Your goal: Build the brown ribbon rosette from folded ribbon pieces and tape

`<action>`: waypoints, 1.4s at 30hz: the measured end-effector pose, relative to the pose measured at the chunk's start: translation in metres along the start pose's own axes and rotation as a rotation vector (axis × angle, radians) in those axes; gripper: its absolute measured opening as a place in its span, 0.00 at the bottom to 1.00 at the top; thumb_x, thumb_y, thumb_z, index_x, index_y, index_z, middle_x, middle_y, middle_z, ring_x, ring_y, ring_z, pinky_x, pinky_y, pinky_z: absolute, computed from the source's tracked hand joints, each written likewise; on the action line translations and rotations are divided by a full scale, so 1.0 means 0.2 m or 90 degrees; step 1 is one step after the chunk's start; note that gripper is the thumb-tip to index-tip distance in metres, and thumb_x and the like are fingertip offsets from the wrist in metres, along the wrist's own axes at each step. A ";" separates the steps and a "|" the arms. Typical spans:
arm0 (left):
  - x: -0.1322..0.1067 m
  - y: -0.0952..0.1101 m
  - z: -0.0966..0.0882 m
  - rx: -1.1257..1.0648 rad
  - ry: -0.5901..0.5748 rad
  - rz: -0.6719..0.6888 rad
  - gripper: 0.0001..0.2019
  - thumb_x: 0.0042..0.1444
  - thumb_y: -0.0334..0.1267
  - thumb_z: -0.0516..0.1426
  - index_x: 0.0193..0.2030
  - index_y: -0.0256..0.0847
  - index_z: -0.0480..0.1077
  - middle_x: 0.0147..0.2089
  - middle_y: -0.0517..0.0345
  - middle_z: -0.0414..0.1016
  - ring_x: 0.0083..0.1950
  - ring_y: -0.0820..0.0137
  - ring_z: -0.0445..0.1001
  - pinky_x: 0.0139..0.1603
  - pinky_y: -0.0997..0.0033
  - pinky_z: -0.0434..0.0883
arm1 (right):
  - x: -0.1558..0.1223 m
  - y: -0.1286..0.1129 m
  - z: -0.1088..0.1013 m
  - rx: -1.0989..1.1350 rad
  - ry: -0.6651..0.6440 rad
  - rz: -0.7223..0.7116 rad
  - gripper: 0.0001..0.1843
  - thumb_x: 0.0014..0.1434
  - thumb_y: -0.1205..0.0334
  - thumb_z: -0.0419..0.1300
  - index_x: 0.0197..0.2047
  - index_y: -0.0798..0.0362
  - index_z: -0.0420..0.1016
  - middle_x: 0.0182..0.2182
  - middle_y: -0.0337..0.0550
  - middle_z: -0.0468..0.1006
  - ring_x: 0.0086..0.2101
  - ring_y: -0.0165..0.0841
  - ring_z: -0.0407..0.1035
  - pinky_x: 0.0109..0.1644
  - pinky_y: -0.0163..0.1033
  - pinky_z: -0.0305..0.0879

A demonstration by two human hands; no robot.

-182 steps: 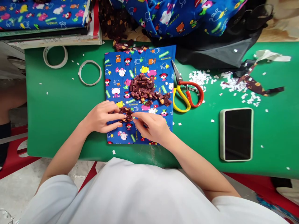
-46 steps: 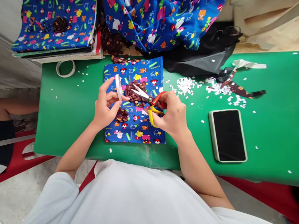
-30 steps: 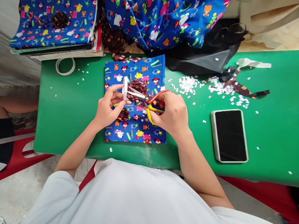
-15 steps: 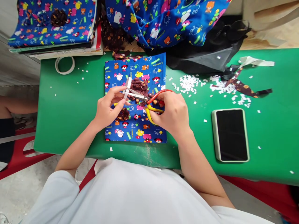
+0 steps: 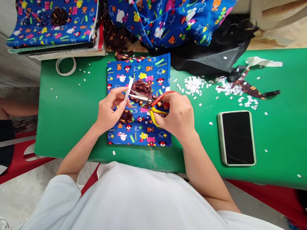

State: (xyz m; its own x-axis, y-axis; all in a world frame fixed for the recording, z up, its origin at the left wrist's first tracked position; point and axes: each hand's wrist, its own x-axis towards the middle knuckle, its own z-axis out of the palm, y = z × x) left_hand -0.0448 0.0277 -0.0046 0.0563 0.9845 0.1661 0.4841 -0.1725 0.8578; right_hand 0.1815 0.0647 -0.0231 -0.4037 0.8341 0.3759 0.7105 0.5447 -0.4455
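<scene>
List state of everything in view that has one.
left hand: pinching the white tape
white tape: held up off the cloth
right hand: gripping the scissors
scissors: partly open, tips at the white tape
phone: face up, screen dark
tape roll: lying flat
blue cloth: spread flat
brown scraps: piled on the blue cloth

Green table [image 5: 72, 105], grey concrete floor [image 5: 24, 195], daylight.

My left hand [image 5: 109, 111] pinches white tape [image 5: 129, 88]; my right hand [image 5: 178, 116] holds scissors [image 5: 144, 98], blades at the tape, above brown fabric pieces [image 5: 142, 86] on blue printed cloth [image 5: 144, 135] spread over the green table [image 5: 72, 121].
</scene>
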 end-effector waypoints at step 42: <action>0.01 -0.02 0.01 -0.149 0.014 0.089 0.15 0.61 0.29 0.55 0.53 0.46 0.65 0.38 0.64 0.74 0.34 0.77 0.79 0.39 0.77 0.79 | 0.00 0.03 0.00 -0.073 0.053 -0.093 0.12 0.55 0.60 0.62 0.31 0.48 0.58 0.23 0.37 0.70 0.27 0.34 0.64 0.34 0.41 0.59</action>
State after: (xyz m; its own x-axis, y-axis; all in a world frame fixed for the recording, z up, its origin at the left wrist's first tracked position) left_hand -0.0447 0.0309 -0.0095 0.0878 0.9502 0.2991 0.2580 -0.3117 0.9145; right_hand 0.1860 0.0668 -0.0250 -0.4616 0.7341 0.4980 0.7105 0.6421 -0.2880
